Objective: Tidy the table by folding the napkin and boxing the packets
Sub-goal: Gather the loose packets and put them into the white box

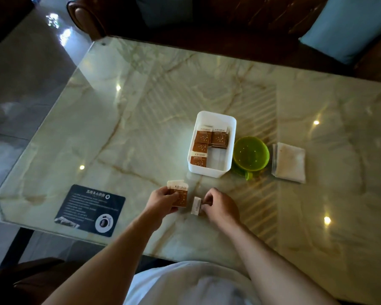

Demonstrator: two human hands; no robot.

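1. I am looking down from the head camera at a pale marble table [141, 106] with brown veins and a glossy top.
2. The left hand [163, 200] grips a small stack of brown-and-white packets [180, 194], thumb on the front and fingers curled behind, held just above the table near its front edge.
3. The right hand [218, 205] sits just beside it, fingertips pinching the edge of a single packet [195, 206] that stands on its side, showing me its pale narrow face.
4. Beyond the hands is a white rectangular box [229, 137]. More packets [209, 137] lie inside it: two overlapping piles at the far end and a couple along the left wall. The near right part of the box floor is bare.
5. Touching the box's right side is a green plastic cup [251, 154], upright, its handle pointing toward me.
6. Right of the cup, slightly apart from it, lies the white napkin [289, 162], folded into a neat rectangle.
7. At the near left corner lies a dark printed card [90, 209] with white text and a round picture.
8. My white shirt [185, 285] fills the bottom edge.
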